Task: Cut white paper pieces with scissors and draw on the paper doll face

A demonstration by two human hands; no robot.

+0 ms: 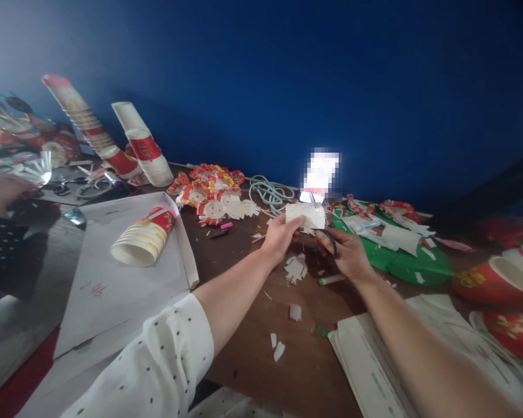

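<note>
Between the thumb and fingers of my left hand (282,233) is a white paper piece (307,216), held up over the brown table. My right hand (347,253) grips a pair of scissors (331,241) by the dark handles, with the blades up against the paper. How far the blades are apart I cannot tell. A cut-out white paper shape with a jagged edge (296,268) lies on the table just below my hands. Beside my right hand is a white pen with a green end (331,280). Small paper scraps (279,350) lie nearer to me.
Stacked paper cups (139,241) lie on a white cardboard sheet (100,290) at left. Two leaning cup stacks (146,151) stand behind. Red-and-white paper figures (213,191) and a coiled cord (270,194) sit at the wall. Another person's hand (4,194) is far left. Green material (401,261) lies right.
</note>
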